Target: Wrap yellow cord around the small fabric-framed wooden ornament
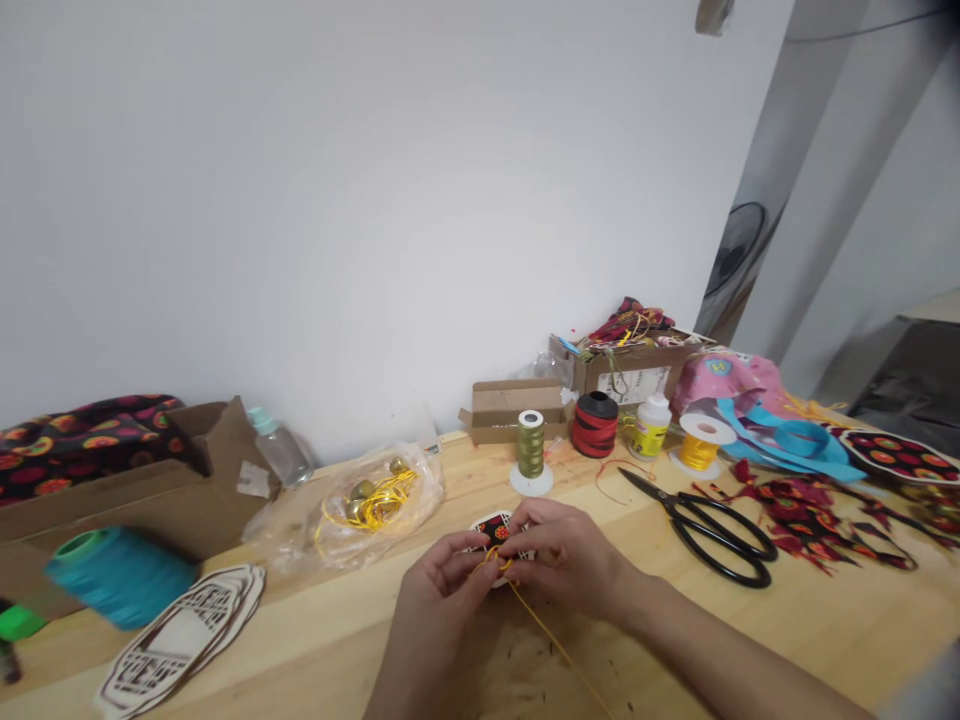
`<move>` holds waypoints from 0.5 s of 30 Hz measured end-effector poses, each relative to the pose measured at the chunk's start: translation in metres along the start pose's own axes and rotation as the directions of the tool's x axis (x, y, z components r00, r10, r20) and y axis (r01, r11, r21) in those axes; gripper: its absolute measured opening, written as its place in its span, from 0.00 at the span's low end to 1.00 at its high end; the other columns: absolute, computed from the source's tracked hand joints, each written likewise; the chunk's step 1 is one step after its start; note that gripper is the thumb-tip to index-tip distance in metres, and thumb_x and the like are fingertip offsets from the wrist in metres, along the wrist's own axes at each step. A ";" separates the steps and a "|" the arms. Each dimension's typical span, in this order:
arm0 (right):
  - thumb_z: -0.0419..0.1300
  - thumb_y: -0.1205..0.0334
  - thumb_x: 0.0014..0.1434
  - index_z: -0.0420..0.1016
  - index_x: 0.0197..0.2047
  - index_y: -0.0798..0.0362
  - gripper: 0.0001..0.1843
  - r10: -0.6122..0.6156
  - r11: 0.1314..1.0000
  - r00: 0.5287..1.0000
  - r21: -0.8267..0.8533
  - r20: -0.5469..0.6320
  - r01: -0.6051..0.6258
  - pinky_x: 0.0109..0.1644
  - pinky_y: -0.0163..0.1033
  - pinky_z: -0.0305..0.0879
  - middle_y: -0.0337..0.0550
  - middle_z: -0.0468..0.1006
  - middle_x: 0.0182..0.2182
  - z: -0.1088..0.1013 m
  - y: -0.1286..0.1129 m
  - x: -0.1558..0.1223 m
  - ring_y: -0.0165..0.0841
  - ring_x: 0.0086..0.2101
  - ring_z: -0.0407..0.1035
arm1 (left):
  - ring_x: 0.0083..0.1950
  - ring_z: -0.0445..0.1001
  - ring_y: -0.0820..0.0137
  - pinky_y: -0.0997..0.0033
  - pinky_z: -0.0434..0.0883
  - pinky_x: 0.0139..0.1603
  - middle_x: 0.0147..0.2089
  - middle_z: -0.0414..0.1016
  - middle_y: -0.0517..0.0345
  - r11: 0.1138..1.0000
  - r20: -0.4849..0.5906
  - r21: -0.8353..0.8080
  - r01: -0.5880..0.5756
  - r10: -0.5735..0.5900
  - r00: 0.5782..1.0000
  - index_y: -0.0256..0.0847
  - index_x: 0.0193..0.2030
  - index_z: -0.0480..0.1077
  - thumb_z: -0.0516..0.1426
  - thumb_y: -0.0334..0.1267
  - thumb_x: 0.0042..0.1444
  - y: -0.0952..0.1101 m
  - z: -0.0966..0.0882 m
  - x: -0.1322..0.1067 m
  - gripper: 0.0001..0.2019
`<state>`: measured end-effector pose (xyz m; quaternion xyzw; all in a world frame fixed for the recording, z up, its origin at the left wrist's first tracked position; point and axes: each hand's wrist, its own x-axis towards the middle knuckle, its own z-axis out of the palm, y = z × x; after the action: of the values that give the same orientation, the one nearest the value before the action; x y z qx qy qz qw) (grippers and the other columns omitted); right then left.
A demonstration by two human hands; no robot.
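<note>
My left hand [452, 583] and my right hand [564, 556] meet at the front middle of the table, fingertips pinched together. Between them runs a thin yellow cord [547, 630], looped at the fingertips, its long end trailing down to the bottom edge. Behind the fingers lies a small patterned fabric piece with a white border [493, 526], partly covered by both hands. Black-handled scissors [712, 525] rest to the right of my right hand. A spool of green thread [531, 450] stands upright just beyond my hands.
At left are a teal thread cone [124, 578], stacked cut-out panels [184, 640] and a plastic bag [341, 545] with yellow cord and bells. Rightward stand a red thread spool [595, 425], glue bottle [649, 428], yellow cord spool [700, 450], filled box [637, 378] and fabric scraps [806, 515].
</note>
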<state>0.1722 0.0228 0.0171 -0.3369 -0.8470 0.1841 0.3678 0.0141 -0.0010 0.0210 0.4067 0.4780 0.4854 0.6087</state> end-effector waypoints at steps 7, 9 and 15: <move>0.57 0.60 0.50 0.76 0.30 0.52 0.08 0.126 0.976 0.992 0.180 0.011 -0.126 0.26 0.29 0.57 0.39 0.69 0.26 0.007 0.001 -0.001 0.25 0.26 0.62 | 0.26 0.74 0.69 0.75 0.67 0.27 0.24 0.79 0.56 0.999 0.059 -0.019 0.040 -0.039 0.997 0.38 0.33 0.65 0.62 0.33 0.37 -0.005 -0.002 0.000 0.15; 0.57 0.62 0.49 0.77 0.28 0.53 0.07 0.178 0.954 0.984 0.243 0.006 -0.174 0.23 0.28 0.55 0.39 0.68 0.24 0.009 0.001 -0.001 0.24 0.24 0.60 | 0.25 0.74 0.70 0.75 0.66 0.26 0.24 0.79 0.55 0.999 0.067 -0.007 0.036 -0.036 0.997 0.38 0.33 0.65 0.62 0.33 0.38 -0.006 -0.002 0.000 0.14; 0.58 0.70 0.42 0.76 0.23 0.55 0.05 0.284 0.906 0.958 0.337 -0.033 -0.257 0.20 0.28 0.51 0.38 0.67 0.22 0.009 -0.007 0.002 0.23 0.20 0.55 | 0.26 0.74 0.70 0.76 0.66 0.27 0.25 0.79 0.54 1.000 0.098 0.008 0.024 -0.025 0.995 0.38 0.34 0.65 0.61 0.33 0.40 -0.010 -0.001 0.000 0.12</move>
<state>0.1617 0.0182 0.0160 -0.3923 -0.7335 0.3582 0.4240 0.0149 -0.0033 0.0112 0.4262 0.4539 0.4558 0.6360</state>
